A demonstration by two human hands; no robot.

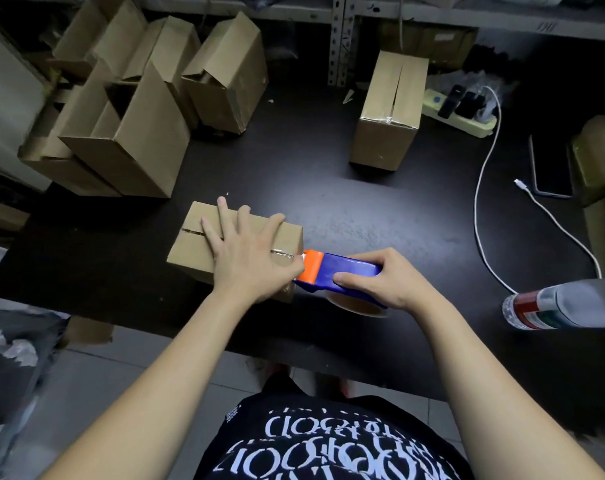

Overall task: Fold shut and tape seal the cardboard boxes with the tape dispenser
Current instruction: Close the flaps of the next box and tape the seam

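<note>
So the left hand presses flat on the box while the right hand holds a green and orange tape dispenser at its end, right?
No: the head view shows the tape dispenser is blue and orange. The left hand is flat on the box; the right hand holds the dispenser at its end.

Left hand (pixel 245 252) flat, right hand (pixel 384 280) curled

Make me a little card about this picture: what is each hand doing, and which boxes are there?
left hand: flat on the near box, fingers spread
right hand: grips the tape dispenser, orange end at that box's right edge
near box: flaps folded shut
far box: closed, standing alone
boxes at left: flaps open
also on table: bottle, white cable
</note>
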